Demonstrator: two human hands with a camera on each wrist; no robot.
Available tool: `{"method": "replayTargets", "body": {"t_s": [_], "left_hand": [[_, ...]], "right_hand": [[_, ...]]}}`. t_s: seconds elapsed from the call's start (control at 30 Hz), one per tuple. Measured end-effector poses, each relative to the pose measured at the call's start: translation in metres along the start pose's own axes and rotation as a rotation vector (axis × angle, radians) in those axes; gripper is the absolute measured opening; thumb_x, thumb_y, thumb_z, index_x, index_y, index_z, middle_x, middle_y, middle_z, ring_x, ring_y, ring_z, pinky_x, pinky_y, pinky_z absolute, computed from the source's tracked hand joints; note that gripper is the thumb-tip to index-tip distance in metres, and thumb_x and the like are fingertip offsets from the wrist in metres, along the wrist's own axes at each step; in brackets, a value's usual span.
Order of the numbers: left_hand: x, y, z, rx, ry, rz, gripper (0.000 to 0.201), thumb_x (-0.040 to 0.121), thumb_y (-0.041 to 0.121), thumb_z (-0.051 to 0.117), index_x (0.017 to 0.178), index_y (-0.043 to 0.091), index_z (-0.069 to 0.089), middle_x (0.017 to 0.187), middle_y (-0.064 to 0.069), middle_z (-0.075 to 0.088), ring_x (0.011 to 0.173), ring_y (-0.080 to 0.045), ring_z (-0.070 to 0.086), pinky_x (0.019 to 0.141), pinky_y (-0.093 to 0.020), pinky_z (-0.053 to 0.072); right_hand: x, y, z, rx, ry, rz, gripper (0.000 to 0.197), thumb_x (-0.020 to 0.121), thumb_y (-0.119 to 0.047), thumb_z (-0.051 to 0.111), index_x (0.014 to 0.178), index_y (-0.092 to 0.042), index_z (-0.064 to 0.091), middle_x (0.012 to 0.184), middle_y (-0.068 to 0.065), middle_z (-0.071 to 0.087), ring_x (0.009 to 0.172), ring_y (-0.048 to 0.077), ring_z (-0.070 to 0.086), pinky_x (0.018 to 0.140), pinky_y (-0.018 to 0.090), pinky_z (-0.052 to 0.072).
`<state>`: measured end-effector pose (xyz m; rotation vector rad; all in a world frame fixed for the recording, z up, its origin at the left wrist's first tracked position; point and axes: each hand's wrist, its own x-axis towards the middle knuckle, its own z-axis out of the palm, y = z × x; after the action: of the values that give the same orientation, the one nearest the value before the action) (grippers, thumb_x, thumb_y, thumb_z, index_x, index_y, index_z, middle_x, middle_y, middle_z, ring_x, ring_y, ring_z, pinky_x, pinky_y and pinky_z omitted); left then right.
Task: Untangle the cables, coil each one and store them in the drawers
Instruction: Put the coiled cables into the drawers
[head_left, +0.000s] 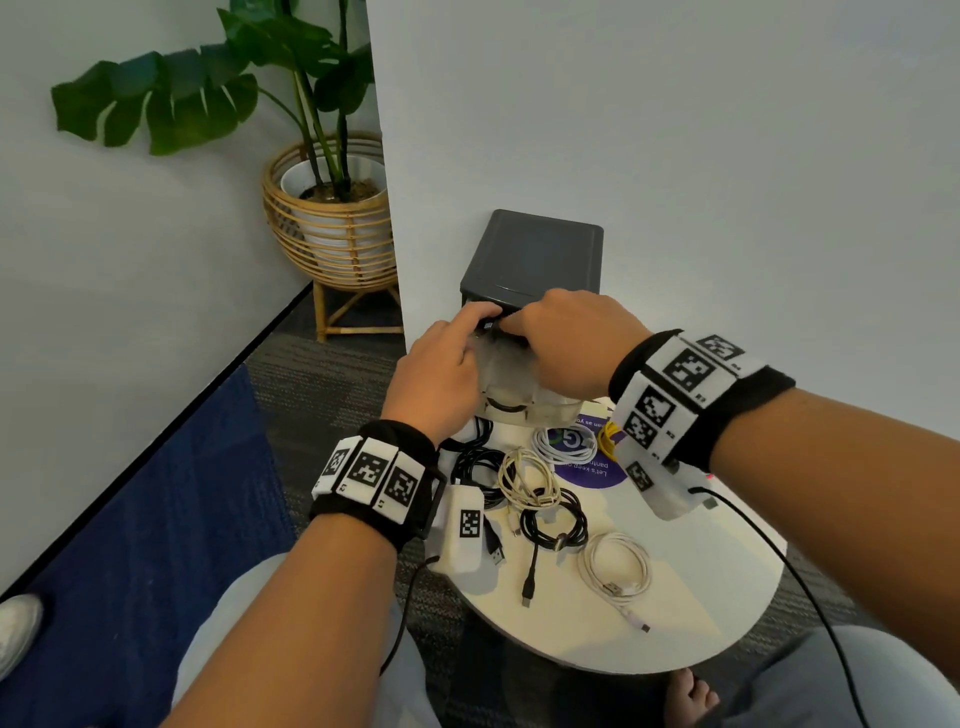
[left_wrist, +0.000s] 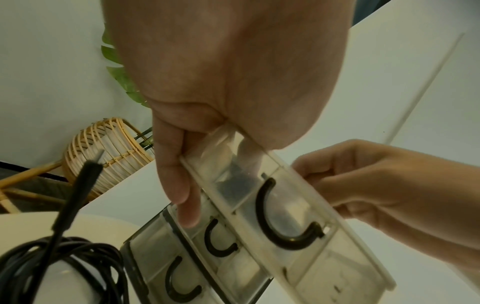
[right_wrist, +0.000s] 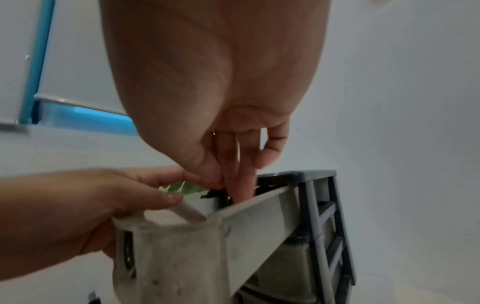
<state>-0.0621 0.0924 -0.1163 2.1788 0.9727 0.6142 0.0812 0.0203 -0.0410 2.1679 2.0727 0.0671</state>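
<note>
A small drawer unit with a dark grey top stands at the table's far edge against the wall. Its translucent top drawer is pulled out. My left hand grips the drawer's front, fingers over the outside and thumb on the rim. My right hand reaches down into the drawer, thumb and finger on a black cable that is mostly hidden. Several coiled cables lie on the table: black, cream, white.
The round white table also holds another white coil, a yellow cable and more black cable beside the unit. A potted plant in a rattan stand is on the floor at the left. My knees are under the near edge.
</note>
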Motion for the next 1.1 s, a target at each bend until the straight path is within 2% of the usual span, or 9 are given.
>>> {"method": "replayTargets", "body": {"t_s": [0.2,0.37,0.47,0.53,0.67,0.73,0.87,0.97,1.1], "left_hand": [[-0.001,0.000,0.000,-0.004,0.027,0.010,0.039,0.109,0.027,0.033,0.141,0.044,0.047,0.105,0.001,0.059,0.095,-0.021,0.058,0.086,-0.047,0.051],[-0.003,0.002,0.000,0.013,0.062,0.006,0.040,0.109,0.031,0.034,0.146,0.040,0.049,0.126,0.000,0.056,0.112,-0.018,0.055,0.090,-0.035,0.041],[-0.005,0.003,0.002,-0.015,0.052,-0.005,0.040,0.109,0.033,0.035,0.148,0.039,0.047,0.133,0.000,0.054,0.121,-0.017,0.051,0.095,-0.035,0.039],[-0.005,0.003,0.002,-0.060,0.046,-0.019,0.041,0.109,0.032,0.037,0.148,0.037,0.047,0.135,-0.001,0.054,0.125,-0.017,0.049,0.102,-0.038,0.039],[-0.007,0.002,0.005,-0.086,0.039,-0.020,0.042,0.109,0.031,0.037,0.149,0.037,0.046,0.136,-0.001,0.054,0.123,-0.010,0.047,0.099,-0.031,0.035],[-0.008,0.001,0.006,-0.088,0.029,-0.021,0.042,0.109,0.031,0.036,0.150,0.039,0.045,0.137,-0.001,0.053,0.118,-0.005,0.043,0.098,-0.030,0.033],[-0.007,0.001,0.004,-0.097,0.027,-0.025,0.042,0.109,0.032,0.036,0.150,0.039,0.045,0.139,-0.002,0.053,0.118,-0.004,0.042,0.100,-0.031,0.034],[-0.008,0.002,0.004,-0.107,0.018,-0.022,0.043,0.109,0.031,0.035,0.150,0.039,0.044,0.137,-0.002,0.053,0.118,-0.006,0.043,0.098,-0.030,0.034],[-0.008,0.002,0.003,-0.109,0.017,-0.019,0.043,0.110,0.031,0.035,0.150,0.039,0.043,0.135,-0.002,0.052,0.117,-0.008,0.046,0.097,-0.030,0.035]], "right_hand": [[-0.042,0.025,-0.010,0.455,0.279,0.108,0.022,0.088,-0.010,0.053,0.077,-0.018,0.070,0.067,-0.004,0.064,0.064,0.013,0.059,0.061,0.029,0.048],[-0.077,0.048,0.031,0.703,-0.229,0.382,0.017,0.086,-0.010,0.062,0.072,-0.010,0.074,0.068,0.007,0.074,0.059,0.017,0.067,0.060,0.029,0.055],[-0.081,0.040,0.068,0.766,-0.525,0.395,0.013,0.089,-0.020,0.068,0.090,-0.009,0.075,0.086,0.006,0.077,0.069,0.014,0.069,0.056,0.022,0.049],[-0.079,0.026,0.084,0.759,-0.606,0.371,0.018,0.089,-0.026,0.074,0.100,-0.013,0.072,0.091,0.002,0.074,0.071,0.012,0.071,0.055,0.022,0.050],[-0.072,0.001,0.094,0.523,-0.503,0.326,0.039,0.082,-0.031,0.082,0.111,-0.011,0.066,0.096,0.002,0.066,0.086,0.019,0.064,0.071,0.029,0.053],[-0.071,-0.006,0.098,0.424,-0.455,0.349,0.035,0.082,-0.027,0.080,0.108,-0.011,0.063,0.102,0.004,0.065,0.093,0.023,0.062,0.077,0.033,0.054],[-0.070,-0.011,0.101,0.352,-0.469,0.397,0.021,0.082,-0.020,0.076,0.090,-0.013,0.058,0.077,-0.001,0.054,0.076,0.021,0.058,0.064,0.031,0.051],[-0.071,-0.004,0.092,0.356,-0.475,0.410,0.029,0.083,-0.021,0.075,0.071,-0.015,0.050,0.069,-0.002,0.054,0.062,0.014,0.054,0.052,0.025,0.044],[-0.076,0.014,0.060,0.406,-0.453,0.455,0.026,0.083,-0.015,0.076,0.071,-0.016,0.054,0.065,0.000,0.062,0.055,0.013,0.061,0.052,0.023,0.051]]}}
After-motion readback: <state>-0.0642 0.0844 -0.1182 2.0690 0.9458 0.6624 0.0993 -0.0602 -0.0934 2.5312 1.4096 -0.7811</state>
